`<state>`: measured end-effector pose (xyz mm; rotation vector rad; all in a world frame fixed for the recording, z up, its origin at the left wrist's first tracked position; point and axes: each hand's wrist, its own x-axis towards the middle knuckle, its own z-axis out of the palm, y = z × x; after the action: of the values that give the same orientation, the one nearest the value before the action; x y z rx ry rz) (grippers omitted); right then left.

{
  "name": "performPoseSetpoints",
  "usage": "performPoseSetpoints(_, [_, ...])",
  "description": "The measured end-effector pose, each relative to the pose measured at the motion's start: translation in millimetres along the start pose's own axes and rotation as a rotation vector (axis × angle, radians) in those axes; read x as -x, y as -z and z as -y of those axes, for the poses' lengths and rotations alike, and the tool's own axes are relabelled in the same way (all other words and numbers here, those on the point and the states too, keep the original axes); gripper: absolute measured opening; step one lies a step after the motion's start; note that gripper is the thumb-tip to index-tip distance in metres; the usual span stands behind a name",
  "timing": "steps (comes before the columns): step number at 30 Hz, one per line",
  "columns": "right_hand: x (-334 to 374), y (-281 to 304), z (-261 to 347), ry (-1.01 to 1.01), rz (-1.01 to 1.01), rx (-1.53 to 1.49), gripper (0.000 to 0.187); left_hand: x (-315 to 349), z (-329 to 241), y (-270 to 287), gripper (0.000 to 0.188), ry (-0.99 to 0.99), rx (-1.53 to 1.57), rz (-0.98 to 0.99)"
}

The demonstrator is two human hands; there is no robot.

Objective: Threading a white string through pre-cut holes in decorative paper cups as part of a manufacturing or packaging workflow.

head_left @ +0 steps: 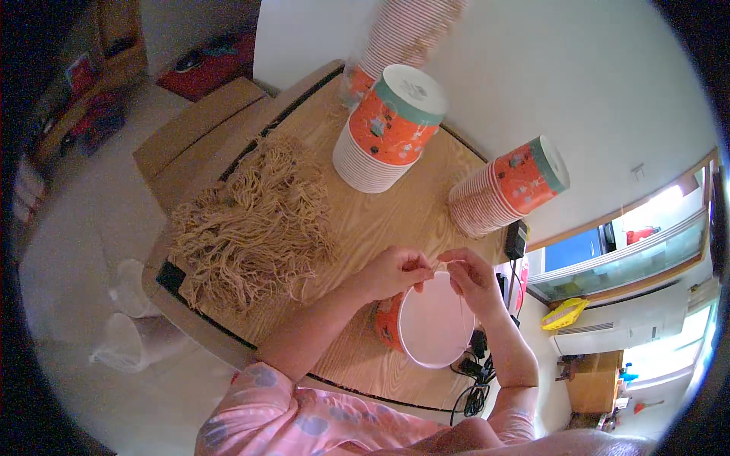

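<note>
A paper bucket, white inside and orange outside, lies with its open mouth facing me. At its far rim my left hand is closed in a pinch on a thin string. My right hand pinches the same pale string just beside it, fingertips almost touching the left ones. A fine strand seems to hang from the right hand across the bucket's mouth. Left of my hands spreads a large heap of tan strings on the wooden table.
Upside-down stacks of nested orange buckets stand at the table's far side and far right. Behind them is another stack in clear plastic. Black cables lie by the right edge. A cardboard box is beyond the left edge.
</note>
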<state>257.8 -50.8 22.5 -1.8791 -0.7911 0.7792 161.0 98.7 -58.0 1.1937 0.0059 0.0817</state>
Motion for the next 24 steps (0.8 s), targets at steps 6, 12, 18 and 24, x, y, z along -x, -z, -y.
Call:
performPoseSetpoints(6, [25,12,24,0.035,0.68,0.235,0.013,-3,13,5,0.013,-0.006,0.034,-0.046])
performPoseSetpoints(12, [0,25,7,0.363,0.092,0.62,0.019,0,-3,0,0.012,0.083,-0.025,0.088])
performPoseSetpoints(18, [-9,-4,-28,0.197,0.254,0.4,0.021,2,3,1,0.012,0.139,0.019,0.068])
performPoseSetpoints(24, [-2,-16,-40,0.097,0.181,0.117,0.018,10,-1,-10,0.015,0.009,-0.047,-0.046])
